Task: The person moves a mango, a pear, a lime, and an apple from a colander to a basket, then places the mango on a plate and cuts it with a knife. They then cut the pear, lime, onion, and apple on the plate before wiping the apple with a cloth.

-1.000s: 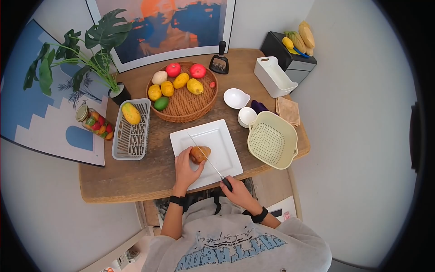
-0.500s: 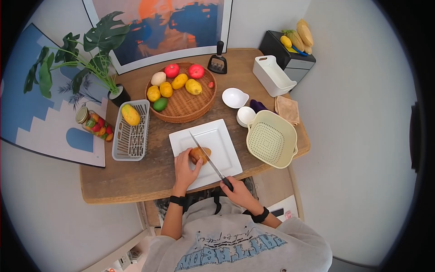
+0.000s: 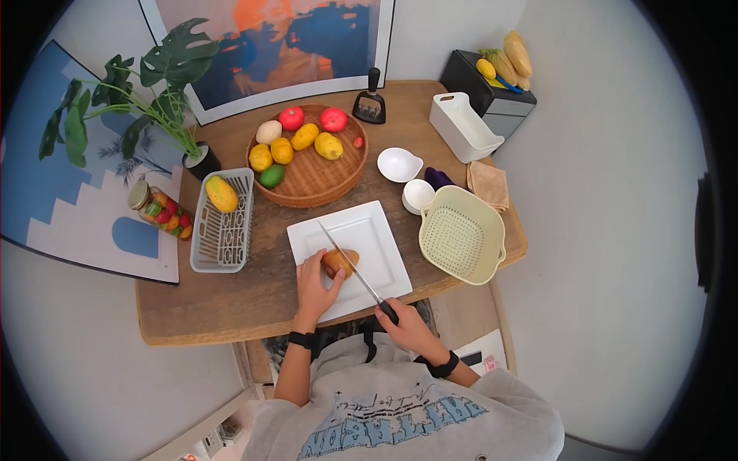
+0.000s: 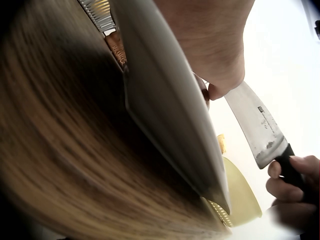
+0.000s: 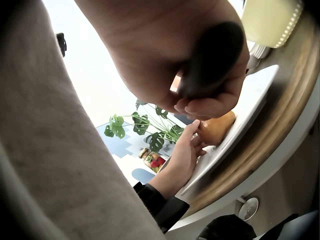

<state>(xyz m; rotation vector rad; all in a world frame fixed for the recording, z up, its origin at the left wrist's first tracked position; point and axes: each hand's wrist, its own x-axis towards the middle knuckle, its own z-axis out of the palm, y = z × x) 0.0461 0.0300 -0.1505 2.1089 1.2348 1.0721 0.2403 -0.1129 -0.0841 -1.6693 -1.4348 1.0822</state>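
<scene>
On a square white plate [image 3: 388,250] lies a brown, rounded potato [image 3: 336,263], seen as orange-brown in the right wrist view. My left hand [image 3: 312,288] holds its left side, fingers at the far side and thumb at the near side. My right hand [image 3: 409,329] grips the black handle of a kitchen knife [image 3: 367,286]. The long blade slants away to the left across the potato, over its right part in the head view. In the left wrist view, the broad blade [image 4: 257,125] shows near the left thumb, and the raised plate edge hides the potato.
Left of the plate stands a grey basket [image 3: 198,250] with a yellow fruit. Behind it, a round wicker tray [image 3: 330,173] holds several fruits. To the right are a yellow-green colander [image 3: 457,238], white bowls [image 3: 399,164] and a folded cloth [image 3: 488,187]. The table's front edge is close by.
The knife has turned slightly, showing more of its flat side than a second ago, and has shifted a little. My left hand stays on the potato, which keeps its place on the plate.
</scene>
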